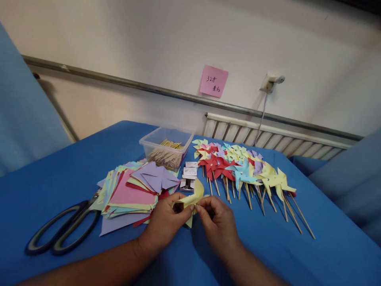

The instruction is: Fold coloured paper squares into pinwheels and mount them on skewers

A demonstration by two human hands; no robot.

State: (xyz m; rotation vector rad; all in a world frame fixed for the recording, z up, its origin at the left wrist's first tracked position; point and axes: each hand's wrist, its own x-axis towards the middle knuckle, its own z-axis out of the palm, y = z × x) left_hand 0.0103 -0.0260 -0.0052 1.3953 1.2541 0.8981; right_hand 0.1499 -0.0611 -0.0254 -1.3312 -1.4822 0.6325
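Note:
Yellow pinwheel paper (pixel 195 194) with curled, folded-in blades is gripped between the thumb and fingers of my left hand (pixel 164 218). My right hand (pixel 219 226) meets it at the paper's middle, thumb and forefinger pinched together. Whatever is in that pinch is too small to make out. Just left of my left hand lies a stack of coloured paper squares (pixel 132 190), with cut purple paper (pixel 156 176) on top. Small white boxes (pixel 189 171) stand behind the yellow paper, the nearest one open.
Finished pinwheels (pixel 241 172) on wooden sticks lie in a row at the right. A clear plastic box (pixel 145 143) holds many thin sticks (pixel 168 153). Large scissors (pixel 67 230) rest at the left, blades under the paper. Everything sits on a blue tablecloth (pixel 274 254).

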